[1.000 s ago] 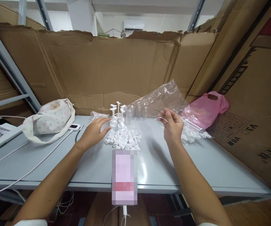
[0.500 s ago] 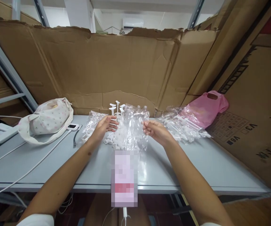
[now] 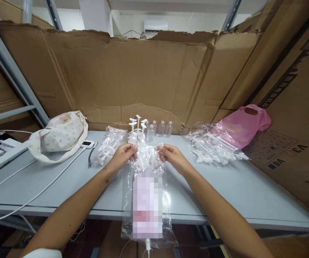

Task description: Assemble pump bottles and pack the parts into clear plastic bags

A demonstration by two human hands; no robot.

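Between my hands hangs a clear plastic bag (image 3: 127,200), its lower end reaching past the table's front edge. My left hand (image 3: 129,152) pinches the bag's upper left side. On the upper right side, my right hand (image 3: 165,152) has its fingers closed on the same bag. Small white plastic parts (image 3: 157,166) show behind or through the film; which of the two I cannot tell. White pump tops (image 3: 138,123) stand upright just behind, beside several clear little bottles (image 3: 161,128).
At the left lie a white cloth bag (image 3: 60,134), a small device (image 3: 88,144) with a cable, and a filled clear packet (image 3: 111,143). Filled clear packets (image 3: 213,147) and a pink bag (image 3: 235,125) lie at the right. Cardboard (image 3: 143,79) walls the back.
The clear bag has come down and towards me, uncovering the bottles. My left hand has moved right and closed on the bag's edge; my right hand has shifted slightly left relative to the table.
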